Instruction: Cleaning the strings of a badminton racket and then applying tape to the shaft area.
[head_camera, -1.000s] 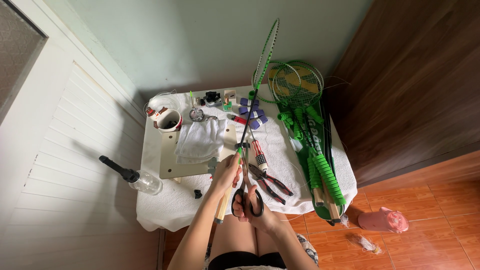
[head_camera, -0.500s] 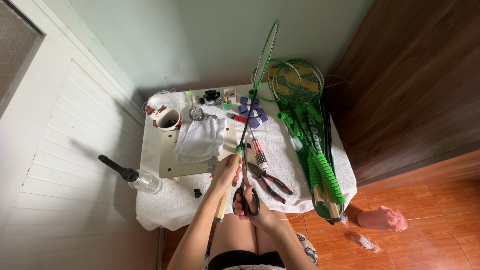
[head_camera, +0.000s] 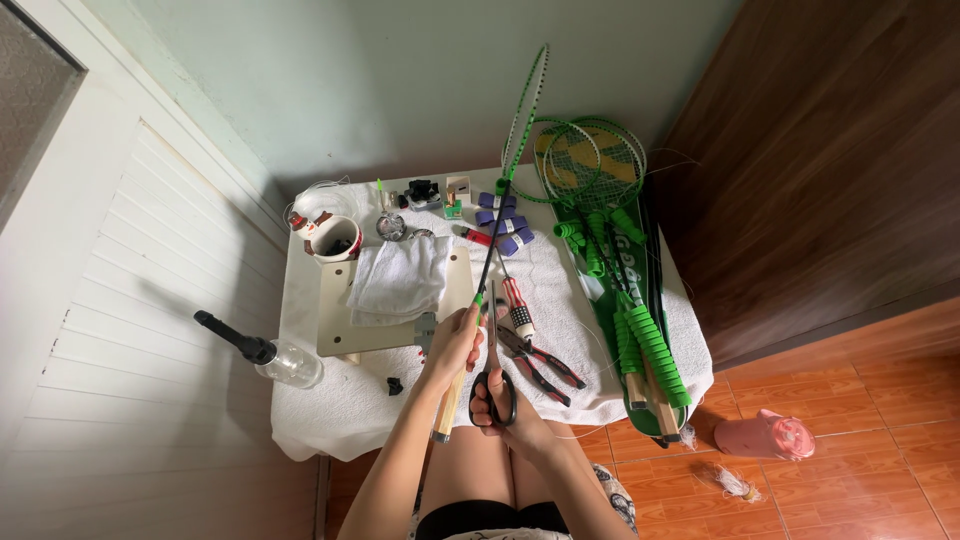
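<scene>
A green badminton racket (head_camera: 500, 210) was held by its bare wooden handle in the left hand (head_camera: 455, 340), the fingers clenched round the wood just below the green end of the shaft, and the frame was angled up and away over the table (head_camera: 340, 420). A pair of black-handled scissors (head_camera: 493, 370) was grasped in the right hand (head_camera: 505, 410), fingers passed through the loops, with the blades pointed away from the body and laid just beside the racket's handle; whether metal touched wood could not be told. Both were held over the near edge of the table, which was covered with a white cloth. Close to the right of the scissors, red-handled pliers (head_camera: 540, 360) and a red-and-white screwdriver (head_camera: 517, 308) were laid on the cloth. Further right, more green rackets (head_camera: 600, 190) were piled with their coiled green grips (head_camera: 648, 345). A folded white towel (head_camera: 400, 280) was spread on a pale board, a mug (head_camera: 335, 240) was placed behind it, and purple grip rolls (head_camera: 505, 222) were gathered near the far edge. A clear bottle with a black top (head_camera: 270, 355) was seen at the left edge
</scene>
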